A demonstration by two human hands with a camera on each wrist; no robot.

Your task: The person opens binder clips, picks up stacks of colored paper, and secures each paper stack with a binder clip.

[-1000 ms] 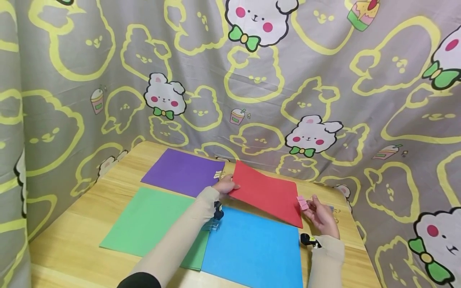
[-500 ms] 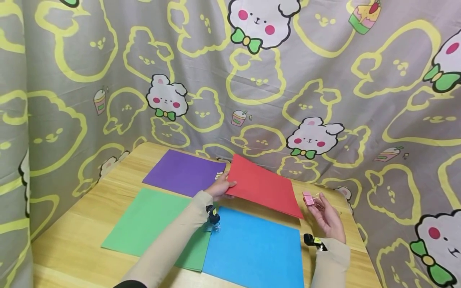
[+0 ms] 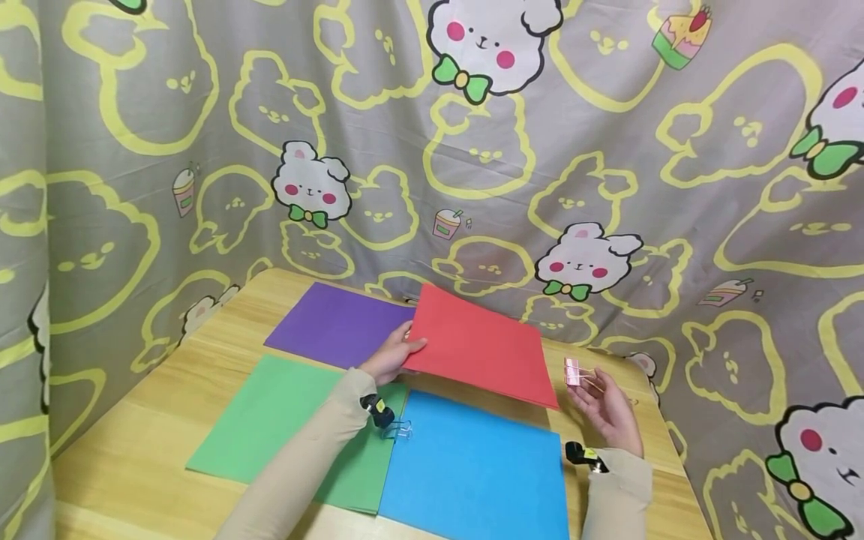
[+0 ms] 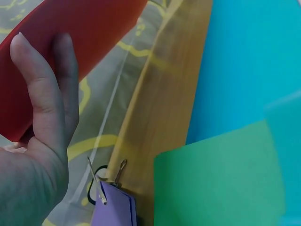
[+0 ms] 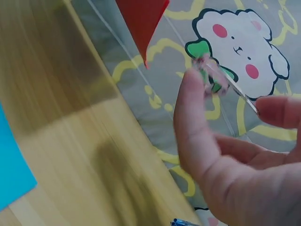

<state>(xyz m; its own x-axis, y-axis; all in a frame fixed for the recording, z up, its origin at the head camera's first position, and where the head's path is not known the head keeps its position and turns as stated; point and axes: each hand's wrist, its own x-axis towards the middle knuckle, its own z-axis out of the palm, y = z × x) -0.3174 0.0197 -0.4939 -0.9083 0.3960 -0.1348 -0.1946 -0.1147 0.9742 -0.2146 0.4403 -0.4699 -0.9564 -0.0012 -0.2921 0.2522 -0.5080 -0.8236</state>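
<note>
My left hand grips the left edge of a stack of red paper, thumb on top. The stack is raised and tilted above the table's back part. Off its right edge, my right hand pinches a pink binder clip by its wire handles, apart from the paper. In the right wrist view the clip looks blurred near a red corner. Fingers lie along the red paper in the left wrist view, with the thumb hidden.
Purple paper lies at the back left; a binder clip grips its corner. Green paper and blue paper lie in front, a clip where they meet. A patterned curtain hangs behind the table.
My left hand has drawn the red paper leftward and lifted its near edge. My right hand has moved the pink clip away from the paper's right edge and turned it.
</note>
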